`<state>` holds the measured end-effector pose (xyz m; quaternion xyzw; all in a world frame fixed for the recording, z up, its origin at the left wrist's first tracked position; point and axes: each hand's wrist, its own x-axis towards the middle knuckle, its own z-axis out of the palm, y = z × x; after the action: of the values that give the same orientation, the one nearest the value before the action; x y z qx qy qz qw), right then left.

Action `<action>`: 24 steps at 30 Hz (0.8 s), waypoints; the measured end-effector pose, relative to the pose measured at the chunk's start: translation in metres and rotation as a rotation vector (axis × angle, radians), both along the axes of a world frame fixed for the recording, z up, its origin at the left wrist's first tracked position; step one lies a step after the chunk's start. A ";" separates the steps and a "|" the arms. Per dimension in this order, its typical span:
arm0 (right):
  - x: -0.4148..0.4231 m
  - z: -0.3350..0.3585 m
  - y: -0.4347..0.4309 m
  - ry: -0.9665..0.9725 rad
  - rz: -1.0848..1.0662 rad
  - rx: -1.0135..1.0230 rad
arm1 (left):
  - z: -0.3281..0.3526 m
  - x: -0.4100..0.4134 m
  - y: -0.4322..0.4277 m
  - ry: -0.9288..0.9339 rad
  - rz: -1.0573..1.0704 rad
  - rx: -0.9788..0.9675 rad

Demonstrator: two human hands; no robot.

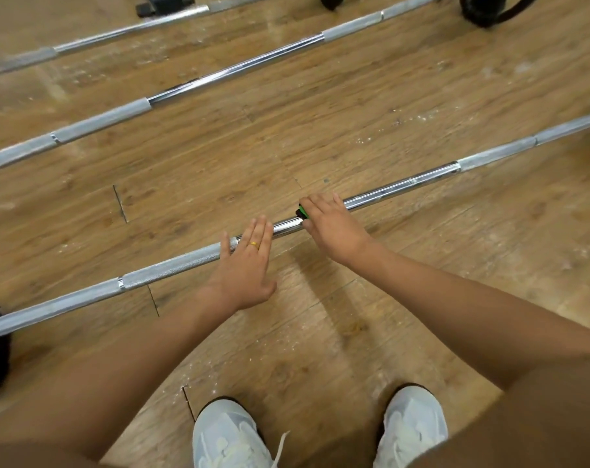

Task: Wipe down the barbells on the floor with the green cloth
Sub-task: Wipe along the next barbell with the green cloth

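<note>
Wiping step is on: nearest barbell [405,185], mid-shaft. Right hand [330,224] sits on top of the bar w/ the green cloth [303,212] bunched under it, only a small green edge poking out by the thumb. Its fingers lie close together and curl over the far side of the bar, clamping the cloth to the smooth chrome. Left hand [246,261] lies flat on the same bar just beside it, where knurling meets smooth metal, fingers straight and pressed together, thumb out to the side (gold ring [254,245] on one finger). It's prob. bracing so the bar doesn't roll.

Middle barbell [236,74] and far barbell [118,32] lie further off on the wood floor [354,113], no cloth near them, so I'd judge plenty of the job remains.

Next move likely calls for sliding the cloth along the shaft toward one end w/ a firm squeeze, left hand steadying; the knurled sections should drag more.

Writing or brands: none readable on bars, cloth or the white shoes [229,434]
</note>
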<state>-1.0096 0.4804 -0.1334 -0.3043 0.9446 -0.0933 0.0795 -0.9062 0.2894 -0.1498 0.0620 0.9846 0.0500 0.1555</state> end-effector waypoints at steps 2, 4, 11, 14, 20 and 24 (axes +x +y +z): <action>0.000 -0.002 0.000 0.026 -0.001 -0.013 | 0.001 0.000 0.004 0.012 0.031 -0.016; -0.002 -0.006 -0.001 0.069 0.005 -0.018 | -0.001 0.002 0.012 0.040 0.062 -0.039; -0.013 -0.024 0.017 0.126 -0.015 -0.234 | -0.007 -0.019 0.028 0.136 0.088 -0.021; -0.023 -0.023 0.031 0.104 -0.094 -0.255 | -0.007 -0.021 0.025 0.147 0.026 -0.070; -0.021 -0.027 0.026 0.159 -0.043 -0.280 | -0.005 -0.018 0.036 0.159 0.075 -0.107; -0.021 -0.031 0.029 0.260 -0.025 -0.331 | -0.005 -0.013 0.041 0.164 0.079 -0.125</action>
<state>-1.0308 0.5096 -0.1643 -0.3111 0.9224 -0.2082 -0.0953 -0.9193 0.3300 -0.1543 0.0169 0.9969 -0.0106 0.0759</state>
